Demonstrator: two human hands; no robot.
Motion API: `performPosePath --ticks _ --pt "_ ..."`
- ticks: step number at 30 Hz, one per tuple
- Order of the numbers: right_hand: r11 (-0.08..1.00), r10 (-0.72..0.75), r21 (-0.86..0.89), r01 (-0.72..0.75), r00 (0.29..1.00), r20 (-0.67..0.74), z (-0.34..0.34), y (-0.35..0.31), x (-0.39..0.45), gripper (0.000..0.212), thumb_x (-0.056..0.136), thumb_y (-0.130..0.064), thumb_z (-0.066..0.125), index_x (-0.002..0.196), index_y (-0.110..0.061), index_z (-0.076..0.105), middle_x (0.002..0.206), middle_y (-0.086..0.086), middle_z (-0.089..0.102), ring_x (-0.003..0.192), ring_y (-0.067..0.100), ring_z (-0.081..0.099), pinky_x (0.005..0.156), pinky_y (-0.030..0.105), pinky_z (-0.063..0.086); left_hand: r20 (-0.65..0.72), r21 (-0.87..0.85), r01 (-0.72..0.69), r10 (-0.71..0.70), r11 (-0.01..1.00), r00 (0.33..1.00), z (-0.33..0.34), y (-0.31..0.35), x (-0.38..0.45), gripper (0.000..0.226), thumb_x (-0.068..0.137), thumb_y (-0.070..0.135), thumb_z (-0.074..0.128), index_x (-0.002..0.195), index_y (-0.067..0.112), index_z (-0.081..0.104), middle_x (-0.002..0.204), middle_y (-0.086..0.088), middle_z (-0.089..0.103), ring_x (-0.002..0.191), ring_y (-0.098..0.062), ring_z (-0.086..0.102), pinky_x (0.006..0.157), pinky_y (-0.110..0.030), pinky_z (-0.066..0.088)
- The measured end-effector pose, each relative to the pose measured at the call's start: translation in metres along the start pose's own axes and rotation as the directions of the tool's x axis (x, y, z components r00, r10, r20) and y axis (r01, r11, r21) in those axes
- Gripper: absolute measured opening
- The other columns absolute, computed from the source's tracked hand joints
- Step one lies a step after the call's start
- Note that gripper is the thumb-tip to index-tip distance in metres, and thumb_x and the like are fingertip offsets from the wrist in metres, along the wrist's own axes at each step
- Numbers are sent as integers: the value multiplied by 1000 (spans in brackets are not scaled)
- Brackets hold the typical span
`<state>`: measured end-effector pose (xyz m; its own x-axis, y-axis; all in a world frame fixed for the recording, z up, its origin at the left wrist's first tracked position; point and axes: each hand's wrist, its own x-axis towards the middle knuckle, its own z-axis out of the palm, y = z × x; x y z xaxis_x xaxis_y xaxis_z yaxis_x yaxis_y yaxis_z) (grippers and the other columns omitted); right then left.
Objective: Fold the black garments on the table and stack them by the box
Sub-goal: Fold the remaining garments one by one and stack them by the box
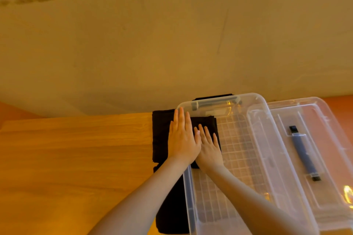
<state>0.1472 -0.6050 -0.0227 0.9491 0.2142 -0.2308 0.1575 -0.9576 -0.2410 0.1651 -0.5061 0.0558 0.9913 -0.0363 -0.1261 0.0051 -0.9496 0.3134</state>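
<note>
- Two bare hands pressed flat, side by side, on folded black fabric at the far left corner of a clear plastic box (pixel 238 139).
- Left hand (pixel 181 139) palm down, fingers straight and together, lying on the black garments (pixel 160 135) right at the box's left rim; grip fully open, nothing clasped.
- Right hand (pixel 209 147) palm down just beside the left, thumb side tucked under the left hand's edge, fingers spread slightly, resting on black cloth that appears to sit inside the box's corner; grip open, nothing clasped.
- Black garments stacked on a wooden tabletop (pixel 76 158), touching the left wall of the box, with more dark fabric (pixel 170 206) running along that wall toward the near edge.
- Whether the cloth under the right hand is inside the box or draped over its rim: cannot tell for sure.
- Box open, grid-patterned floor visible, dark latch at its far end.
- Clear lid (pixel 315 149) with a dark handle lying to the right, against the box.
- Plain beige wall (pixel 172 34) behind the tabletop.
</note>
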Motion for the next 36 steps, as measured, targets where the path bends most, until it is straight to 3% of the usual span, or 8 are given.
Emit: performPosePath --ticks 2,7,14,22,24,26,30,36 --pt "999 -43 29 43 999 -8 -9 0 -11 58 94 -45 11 142 -18 -7 156 5 0 138 19 -14 111 37 -8 6 -47 -13 14 999 1000 -2 -1 2 61 100 36 29 150 12 4 158 -7 -12 139 -15 -23 116 -36 -3" --pt "989 -3 146 5 1000 -17 -41 1 -38 84 76 -61 -14 147 -18 0 154 -1 -5 138 11 -15 112 31 -7 -74 -349 -43 19 936 997 -4 -19 -22 65 92 47 17 149 15 20 158 -2 10 141 -8 -6 117 -36 0" --pt "949 -160 278 148 987 20 -70 -41 -66 73 73 -63 -6 137 -29 -16 145 -15 -20 135 3 -22 111 24 -12 145 -397 421 -397 816 906 31 -66 -113 72 96 36 46 150 13 5 158 -6 5 146 -22 6 117 -37 15" --pt "919 -208 357 169 975 75 -52 -41 -93 55 93 -50 12 136 -32 -16 145 -18 -18 138 1 -15 115 26 -5 473 -732 624 -455 274 754 31 -67 -139 72 85 45 62 144 19 31 144 -2 40 132 -26 40 109 -40 35" --pt "909 -205 383 163 976 73 -52 -43 -94 55 99 -40 23 136 -32 -16 145 -18 -17 138 1 -13 116 27 -3 629 -729 684 -370 23 683 24 -75 -136 74 74 56 68 134 19 48 130 -5 56 119 -26 53 100 -42 43" --pt "906 -204 392 158 976 79 -55 -45 -95 54 100 -36 25 135 -31 -16 144 -19 -16 138 0 -13 116 28 -2 689 -715 695 -248 -76 681 13 -80 -132 50 80 46 66 119 15 61 115 -8 66 107 -24 60 90 -37 47" --pt "912 -201 380 155 976 84 -57 -45 -97 55 100 -37 25 135 -30 -17 143 -19 -16 137 0 -13 115 28 -1 702 -710 697 -180 -97 690 8 -77 -129 30 84 32 65 107 13 66 106 -11 69 102 -25 63 87 -36 48" --pt "928 -205 336 163 974 94 -55 -43 -96 62 85 -58 5 136 -31 -18 144 -18 -19 136 0 -16 113 29 -5 681 -704 710 -303 -23 666 5 -66 -135 77 56 43 84 121 12 58 109 -12 68 103 -29 63 96 -45 47"
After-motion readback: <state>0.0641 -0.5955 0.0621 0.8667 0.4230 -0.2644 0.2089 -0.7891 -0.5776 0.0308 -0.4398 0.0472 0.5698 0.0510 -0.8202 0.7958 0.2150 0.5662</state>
